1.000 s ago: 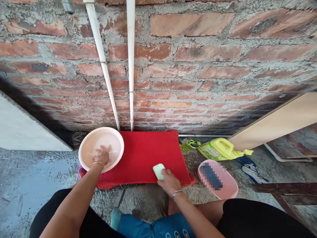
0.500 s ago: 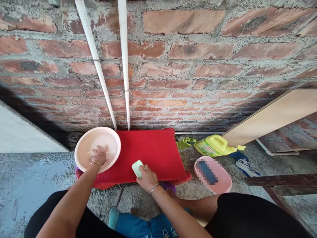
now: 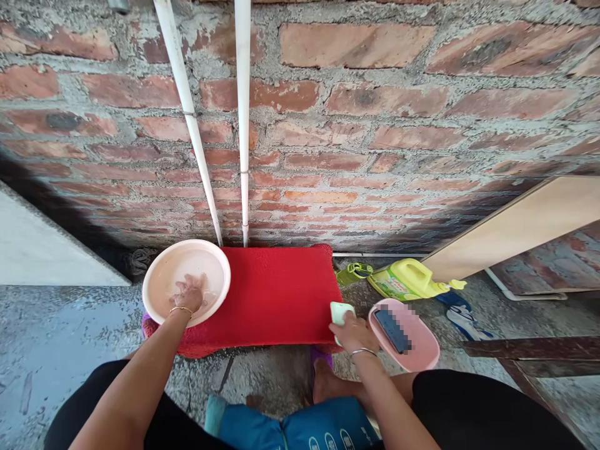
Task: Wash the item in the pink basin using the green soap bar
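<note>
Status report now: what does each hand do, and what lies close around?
Left hand in pink basin, fingers in water. Right hand grips green soap bar at red mat edge. Pink tub close beside right hand.

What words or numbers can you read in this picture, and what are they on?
None can be read.
Yellow bottle: its label has print, too small and blurred to read.
Blue cloth at the bottom edge: white marks, cut off and unreadable.
Dark thing in the pink tub: blurred out.
</note>
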A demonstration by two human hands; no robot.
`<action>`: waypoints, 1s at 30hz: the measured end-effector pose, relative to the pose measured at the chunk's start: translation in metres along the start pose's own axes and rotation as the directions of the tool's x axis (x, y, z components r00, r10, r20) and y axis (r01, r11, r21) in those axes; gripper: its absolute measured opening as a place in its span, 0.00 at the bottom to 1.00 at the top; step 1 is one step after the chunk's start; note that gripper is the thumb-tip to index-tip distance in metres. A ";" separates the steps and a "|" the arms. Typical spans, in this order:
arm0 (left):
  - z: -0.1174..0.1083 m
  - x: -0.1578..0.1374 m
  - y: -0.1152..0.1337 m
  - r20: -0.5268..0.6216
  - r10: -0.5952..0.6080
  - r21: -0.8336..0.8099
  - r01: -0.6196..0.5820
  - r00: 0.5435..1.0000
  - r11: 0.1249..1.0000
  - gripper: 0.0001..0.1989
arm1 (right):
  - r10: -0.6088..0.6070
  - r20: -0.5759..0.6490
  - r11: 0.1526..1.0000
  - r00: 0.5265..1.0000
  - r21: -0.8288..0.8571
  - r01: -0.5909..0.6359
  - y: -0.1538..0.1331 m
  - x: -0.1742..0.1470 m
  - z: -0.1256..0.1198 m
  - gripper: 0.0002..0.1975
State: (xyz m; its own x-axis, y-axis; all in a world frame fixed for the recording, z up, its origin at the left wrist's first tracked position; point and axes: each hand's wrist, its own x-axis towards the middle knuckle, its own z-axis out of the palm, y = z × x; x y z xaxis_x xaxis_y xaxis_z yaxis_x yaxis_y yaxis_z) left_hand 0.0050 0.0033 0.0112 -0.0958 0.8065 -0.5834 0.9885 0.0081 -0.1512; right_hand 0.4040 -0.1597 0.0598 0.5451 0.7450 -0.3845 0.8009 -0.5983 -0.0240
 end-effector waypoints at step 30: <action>0.012 0.007 -0.002 -0.067 0.030 0.063 -0.026 0.997 0.998 0.40 | -0.156 0.162 0.988 0.974 0.029 0.154 -0.097 -0.011 0.008 0.21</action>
State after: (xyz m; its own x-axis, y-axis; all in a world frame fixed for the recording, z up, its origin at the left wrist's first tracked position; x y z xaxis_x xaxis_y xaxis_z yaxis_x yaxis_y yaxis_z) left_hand 0.0013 0.0017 -0.0021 -0.0584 0.8442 -0.5328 0.9812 -0.0497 -0.1863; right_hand 0.3181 -0.1120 0.0588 0.3658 0.7716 -0.5204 0.8676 -0.4850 -0.1094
